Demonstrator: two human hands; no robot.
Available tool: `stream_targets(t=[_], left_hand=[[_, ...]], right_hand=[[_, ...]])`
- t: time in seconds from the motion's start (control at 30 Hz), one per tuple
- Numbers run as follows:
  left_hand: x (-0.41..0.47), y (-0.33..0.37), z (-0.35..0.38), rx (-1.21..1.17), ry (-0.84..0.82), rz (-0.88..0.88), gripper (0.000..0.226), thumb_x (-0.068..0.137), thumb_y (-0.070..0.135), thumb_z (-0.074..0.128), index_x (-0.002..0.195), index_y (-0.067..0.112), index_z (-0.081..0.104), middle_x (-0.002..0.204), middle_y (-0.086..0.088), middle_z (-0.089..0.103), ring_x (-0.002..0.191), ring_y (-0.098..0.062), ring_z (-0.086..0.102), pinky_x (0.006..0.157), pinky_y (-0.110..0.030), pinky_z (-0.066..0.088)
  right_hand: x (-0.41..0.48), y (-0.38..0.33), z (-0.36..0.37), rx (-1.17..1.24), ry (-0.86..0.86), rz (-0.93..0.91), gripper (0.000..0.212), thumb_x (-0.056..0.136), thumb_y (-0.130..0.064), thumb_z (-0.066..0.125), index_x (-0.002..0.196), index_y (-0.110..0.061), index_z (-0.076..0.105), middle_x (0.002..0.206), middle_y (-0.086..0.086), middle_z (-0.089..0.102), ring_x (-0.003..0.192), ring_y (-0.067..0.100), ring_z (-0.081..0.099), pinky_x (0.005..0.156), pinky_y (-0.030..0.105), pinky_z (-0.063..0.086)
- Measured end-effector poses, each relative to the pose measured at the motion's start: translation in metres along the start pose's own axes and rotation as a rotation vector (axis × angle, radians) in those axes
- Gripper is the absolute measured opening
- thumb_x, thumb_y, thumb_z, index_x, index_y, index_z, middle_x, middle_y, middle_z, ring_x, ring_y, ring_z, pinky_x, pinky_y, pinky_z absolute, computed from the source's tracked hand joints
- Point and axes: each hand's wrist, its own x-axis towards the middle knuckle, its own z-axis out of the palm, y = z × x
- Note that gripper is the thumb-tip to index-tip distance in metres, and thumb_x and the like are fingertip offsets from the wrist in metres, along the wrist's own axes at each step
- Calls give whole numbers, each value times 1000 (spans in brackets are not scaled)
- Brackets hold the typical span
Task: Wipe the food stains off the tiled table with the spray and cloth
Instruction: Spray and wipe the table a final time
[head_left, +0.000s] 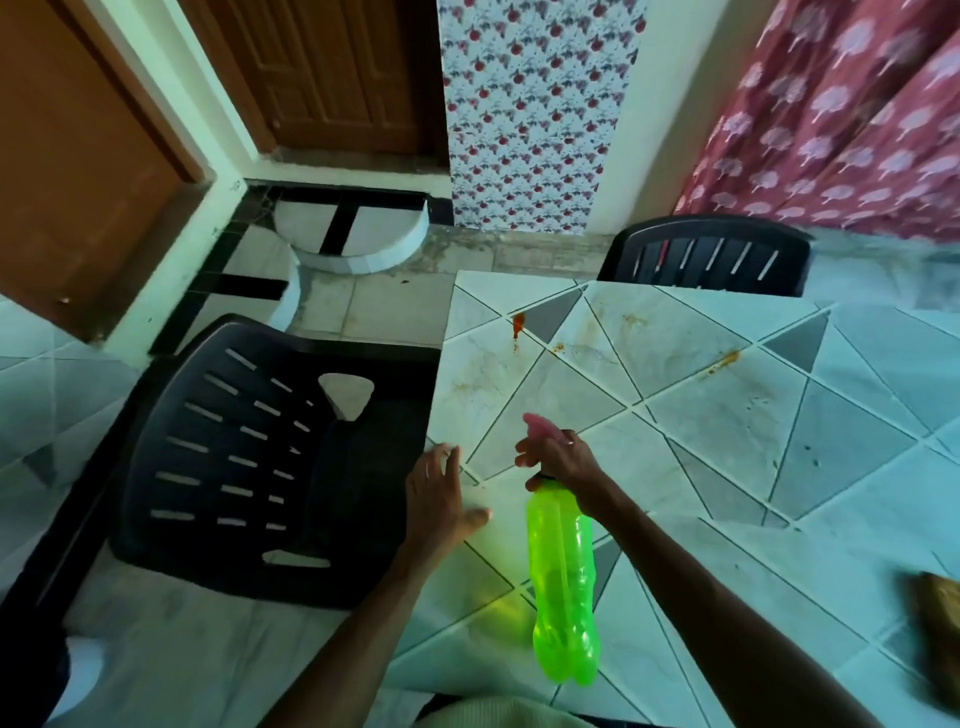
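The right hand (558, 457) grips the top of the green spray bottle (563, 582). Its fingers curl round the neck, just behind the pink nozzle (537, 423). The nozzle points away from the person, toward the far side of the desk (857, 519). The bottle is tipped, so its round bottom points back toward the person. It makes a green glow on the tiles under it. The right arm reaches in from the lower right, long and nearly straight.

The left hand (441, 493) is flat and holds nothing. Its fingers are straight and spread out, palm down, at the left edge of the desk, near the bottle's top. I cannot tell if it rests on the tiles or is just above them.

The desk has pale and grey tiles in triangle shapes. A red stain (517, 325) sits near the far left corner. An orange stain (719, 361) lies further right, and faint yellow marks are between them.

A brown thing (940, 613) lies on the desk at the right edge, too blurry to name. 2 black chairs stand by the desk, 1 on the left (249, 457) and 1 on the far side (711, 254).
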Motion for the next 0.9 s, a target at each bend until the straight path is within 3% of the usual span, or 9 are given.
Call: stream_targets(t=[0.23, 0.3, 0.37, 0.43, 0.57, 0.73, 0.8, 0.9], left_hand=[[8, 42, 18, 14, -52, 158, 110, 45, 65, 79, 136, 13, 48, 137, -18, 52, 123, -41, 51, 94, -52, 47], [10, 54, 22, 18, -91, 182, 107, 47, 68, 75, 136, 14, 49, 137, -18, 51, 124, -41, 50, 95, -52, 46], [11, 69, 23, 27, -131, 205, 106, 53, 69, 72, 140, 15, 44, 143, -18, 45, 129, -40, 44, 100, -52, 41], [11, 83, 25, 47, -158, 236, 106, 61, 67, 72, 147, 16, 38, 152, -17, 34, 138, -38, 33, 108, -50, 32], [11, 102, 34, 71, -187, 295, 107, 67, 65, 74, 152, 16, 31, 157, -17, 25, 144, -37, 24, 113, -49, 25], [6, 111, 43, 110, -180, 345, 107, 65, 67, 74, 150, 16, 34, 155, -16, 28, 142, -36, 28, 111, -48, 28], [2, 110, 45, 125, -163, 345, 106, 61, 67, 76, 147, 16, 40, 151, -16, 35, 137, -37, 35, 106, -48, 34], [-5, 102, 44, 102, -144, 323, 105, 56, 67, 78, 142, 16, 46, 146, -16, 42, 131, -38, 43, 100, -48, 41]], right_hand=[[-34, 7, -67, 184, 388, 64, 40, 84, -5, 55, 122, 6, 61, 70, 14, 58, 53, 22, 57, 45, 26, 48], [-44, 12, -91, 220, 438, 93, 39, 88, 1, 53, 125, -8, 62, 78, 13, 62, 58, 20, 60, 46, 24, 51], [-56, 19, -116, 233, 494, 107, 38, 90, 2, 51, 124, -11, 63, 87, 15, 66, 63, 21, 63, 50, 25, 55], [-72, 24, -138, 301, 591, 112, 32, 90, 3, 49, 117, -6, 65, 82, 15, 63, 59, 20, 60, 48, 23, 53], [-100, 34, -169, 451, 754, 102, 44, 87, 6, 46, 121, -19, 60, 73, 11, 56, 54, 21, 56, 45, 22, 49], [-128, 51, -195, 454, 776, 90, 42, 91, -2, 49, 127, -23, 54, 99, 18, 66, 72, 25, 64, 54, 27, 57], [-133, 54, -196, 462, 769, 84, 44, 91, -2, 47, 128, -26, 51, 96, 18, 65, 70, 26, 63, 54, 25, 57], [-133, 59, -188, 455, 745, 110, 39, 92, -1, 47, 128, -8, 58, 86, 16, 64, 68, 25, 61, 53, 25, 55]])
